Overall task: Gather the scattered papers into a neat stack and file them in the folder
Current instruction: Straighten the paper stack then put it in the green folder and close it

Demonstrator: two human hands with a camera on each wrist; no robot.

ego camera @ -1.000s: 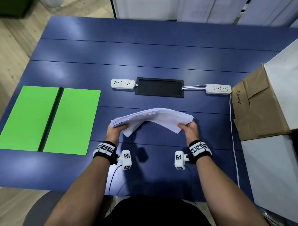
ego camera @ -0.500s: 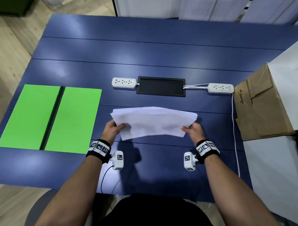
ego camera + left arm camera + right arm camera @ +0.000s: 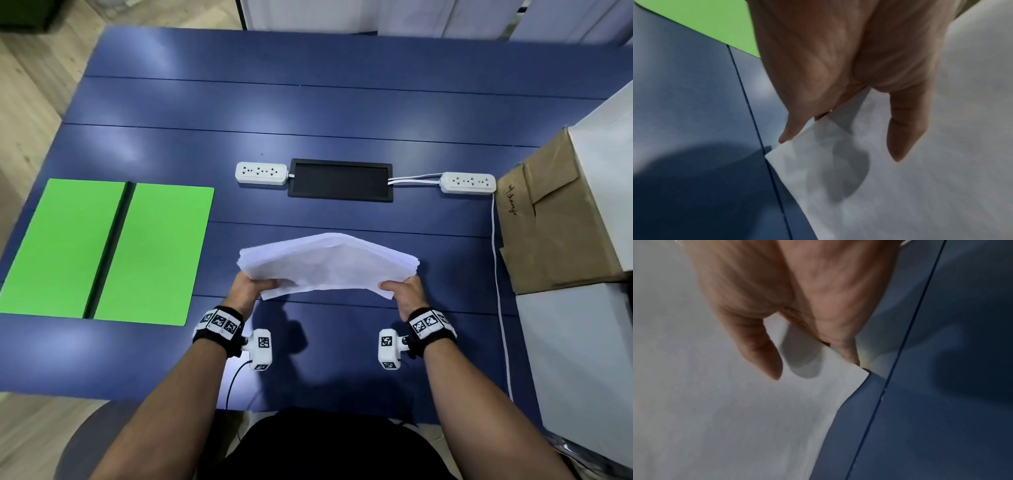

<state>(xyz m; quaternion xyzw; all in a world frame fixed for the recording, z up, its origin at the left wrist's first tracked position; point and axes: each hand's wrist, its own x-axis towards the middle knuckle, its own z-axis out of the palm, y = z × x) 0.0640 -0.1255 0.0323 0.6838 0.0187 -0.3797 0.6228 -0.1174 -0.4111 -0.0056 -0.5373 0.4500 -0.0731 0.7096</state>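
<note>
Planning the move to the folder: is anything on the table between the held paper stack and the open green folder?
Nothing visible: only bare blue table lies between the paper stack and the open green folder to its left.

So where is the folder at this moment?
In the head view the folder lies open on the table's left side, left of the papers that both hands hold.

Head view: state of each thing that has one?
White paper stack: gathered, bowed upward, held above the blue table.
Left hand: grips the stack's left end.
Right hand: grips its right end.
Green folder: open flat, no papers in it.
Brown cardboard box: flaps shut.
White power strips: sockets unused.
</note>
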